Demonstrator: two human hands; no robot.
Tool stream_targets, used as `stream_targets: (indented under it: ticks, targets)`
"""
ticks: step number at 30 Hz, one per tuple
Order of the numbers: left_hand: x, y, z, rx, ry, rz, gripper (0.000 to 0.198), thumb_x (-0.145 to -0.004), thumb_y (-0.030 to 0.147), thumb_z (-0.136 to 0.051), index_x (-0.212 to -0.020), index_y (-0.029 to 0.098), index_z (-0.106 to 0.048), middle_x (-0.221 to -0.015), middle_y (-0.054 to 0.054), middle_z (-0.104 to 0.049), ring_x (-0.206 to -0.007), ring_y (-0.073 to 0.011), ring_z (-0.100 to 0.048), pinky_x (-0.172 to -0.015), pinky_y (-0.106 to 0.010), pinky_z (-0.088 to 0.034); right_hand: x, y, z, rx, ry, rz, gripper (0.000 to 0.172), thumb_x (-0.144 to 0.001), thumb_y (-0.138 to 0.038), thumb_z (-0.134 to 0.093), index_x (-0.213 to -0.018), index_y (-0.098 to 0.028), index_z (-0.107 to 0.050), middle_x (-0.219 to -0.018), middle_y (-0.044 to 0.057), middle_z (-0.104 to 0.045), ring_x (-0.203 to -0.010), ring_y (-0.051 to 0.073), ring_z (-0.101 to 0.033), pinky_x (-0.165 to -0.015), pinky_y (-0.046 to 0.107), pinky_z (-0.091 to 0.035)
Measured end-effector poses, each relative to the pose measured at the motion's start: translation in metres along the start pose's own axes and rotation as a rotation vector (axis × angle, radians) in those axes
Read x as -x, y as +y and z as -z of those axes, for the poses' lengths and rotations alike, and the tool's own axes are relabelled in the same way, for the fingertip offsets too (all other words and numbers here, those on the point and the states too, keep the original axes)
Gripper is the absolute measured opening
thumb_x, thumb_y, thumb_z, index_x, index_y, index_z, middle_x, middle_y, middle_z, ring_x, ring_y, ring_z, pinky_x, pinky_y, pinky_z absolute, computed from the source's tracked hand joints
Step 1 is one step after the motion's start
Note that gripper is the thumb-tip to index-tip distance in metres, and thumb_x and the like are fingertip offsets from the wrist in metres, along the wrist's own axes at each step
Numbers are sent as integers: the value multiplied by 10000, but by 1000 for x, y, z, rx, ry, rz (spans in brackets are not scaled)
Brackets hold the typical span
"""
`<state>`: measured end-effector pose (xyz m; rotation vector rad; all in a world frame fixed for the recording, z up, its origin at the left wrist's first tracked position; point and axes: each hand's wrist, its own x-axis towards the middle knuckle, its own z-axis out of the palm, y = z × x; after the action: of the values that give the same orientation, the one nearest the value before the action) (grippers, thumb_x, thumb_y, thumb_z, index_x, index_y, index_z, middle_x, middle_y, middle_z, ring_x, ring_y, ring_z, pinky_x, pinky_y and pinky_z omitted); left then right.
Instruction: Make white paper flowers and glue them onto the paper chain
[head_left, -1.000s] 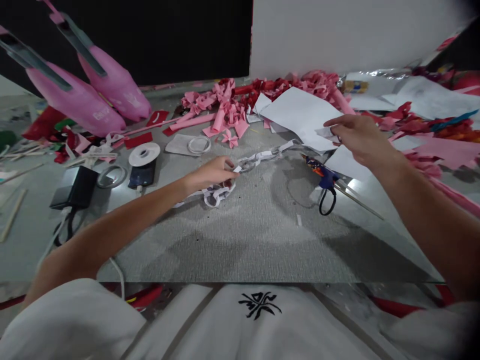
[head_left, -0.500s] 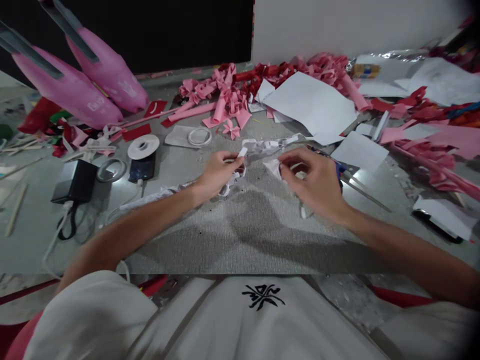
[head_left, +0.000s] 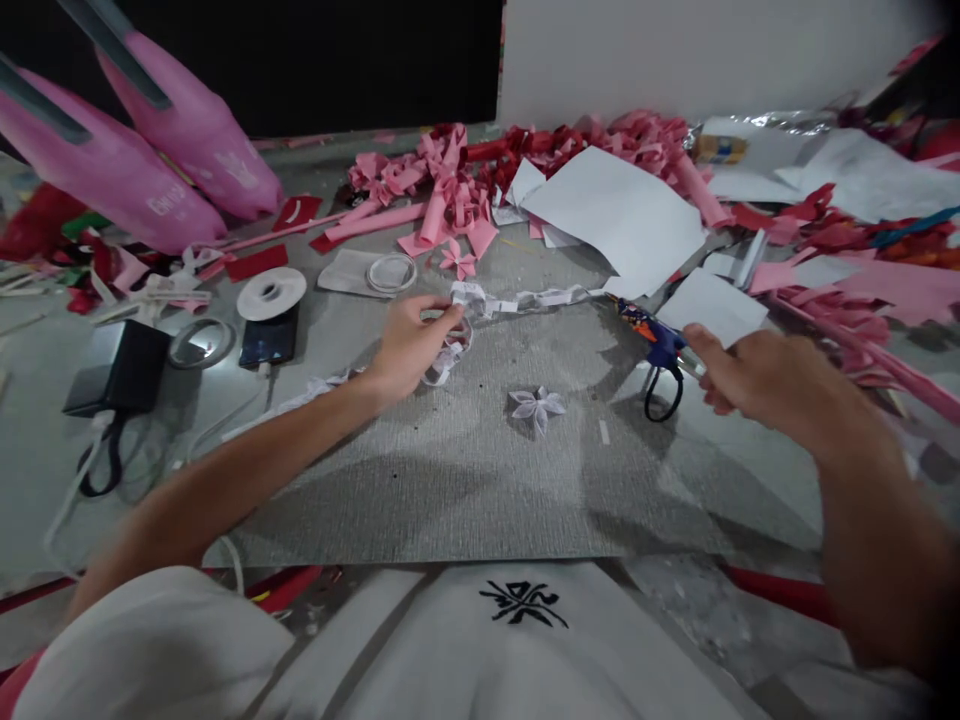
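Since half a second ago, the right hand (head_left: 784,385) has swung from the middle of the table (head_left: 480,500) out to the right, and the folded white paper it held is out of its fingers; a white paper flower (head_left: 538,407) now lies on the bare grey surface between the two hands, touching neither. The left hand (head_left: 411,342) has shifted only slightly, and the white paper chain (head_left: 507,307) remains with it.

The left forearm slants in from the lower left, with the hand turned toward the middle and thumb and forefinger pinched together on the chain. One stretch of the chain runs right, toward the tip of a blue and orange tool (head_left: 663,348); another loop hangs below the fingers.

The right forearm, blurred, rises from the lower right and bends left at the wrist. Its thumb and fingers are at the rear end of the tool, around its rods; whether they have closed on it, I cannot tell. The tool lies with its tip up and to the left, beside a small white sheet (head_left: 716,305). A thin white strip (head_left: 604,432) lies just right of the flower.
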<state>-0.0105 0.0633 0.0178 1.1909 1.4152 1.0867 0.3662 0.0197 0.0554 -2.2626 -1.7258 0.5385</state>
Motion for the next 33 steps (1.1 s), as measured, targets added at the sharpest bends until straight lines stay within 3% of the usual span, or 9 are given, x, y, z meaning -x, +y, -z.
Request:
stream_targets:
  ticks: [3,6,12,19,22,26,28,30,33]
  targets:
    - [2,-2,0,-150,25,-88,193,-927,350,-725,-915,160,-763,-964,-94,-772,-777,-178,-736,-651,-276,-592,-9,23,-16,-434,-115,-211,591,-930,-726,-576,-712,-188,-687,-678,179,-716,-564,278,-688,-553,398,-512]
    - [5,-2,1,-299,63,-213,215,-925,377,-725,-904,168,-773,-958,-83,-775,-769,-171,-724,-690,-290,-599,-11,27,-38,-947,-109,-213,440,-889,-616,-694,-814,-183,-708,-821,183,-754,-702,288,-767,-629,392,-606]
    - [19,-3,-4,-314,5,-328,181,-990,358,-652,-949,195,-721,-929,-66,-802,-881,-189,-753,-814,-316,-584,-8,11,-64,-1284,-130,-304,309,-797,-431,-836,-954,-173,-770,-984,173,-791,-868,296,-783,-780,407,-670]
    - [22,-11,-12,-429,-4,-375,117,-995,292,-648,-976,196,-714,-980,-65,-801,-931,-197,-751,-871,-324,-561,19,-7,-43,-1290,124,-242,163,-668,-251,-853,-769,-166,-757,-910,116,-740,-822,248,-732,-740,393,-655]
    - [15,-12,-11,-634,-22,-447,153,-1007,288,-635,-942,208,-748,-986,-60,-801,-948,-219,-723,-921,-373,-534,37,-17,-23,-1219,315,-9,92,-680,-223,-792,-735,-217,-718,-859,65,-687,-808,240,-712,-739,425,-625]
    - [8,-9,-8,-790,-19,-576,224,-1032,296,-605,-908,216,-773,-1051,-78,-788,-1127,-280,-646,-1052,-455,-472,54,-32,-9,-1130,491,264,176,-688,-134,-727,-796,-267,-687,-764,4,-628,-655,181,-627,-580,347,-492]
    - [7,-7,-5,-818,8,-617,245,-1037,282,-593,-891,223,-780,-1074,-77,-782,-1151,-296,-620,-1081,-490,-450,58,-34,-10,-908,528,301,74,-783,-184,-687,-752,-250,-675,-711,16,-634,-599,185,-606,-568,361,-460]
    - [7,-4,-2,-814,19,-628,244,-1035,263,-596,-888,242,-790,-1058,-60,-784,-1083,-279,-640,-1064,-490,-464,57,-32,-12,-625,515,303,149,-863,-239,-648,-718,-236,-681,-686,32,-656,-604,203,-626,-621,388,-490]
    - [12,-1,5,-737,20,-705,197,-1018,277,-648,-909,278,-813,-1045,-37,-800,-1028,-250,-662,-1008,-449,-504,47,-26,-14,-402,338,272,199,-866,-310,-685,-686,-226,-698,-660,36,-677,-606,204,-631,-600,361,-480]
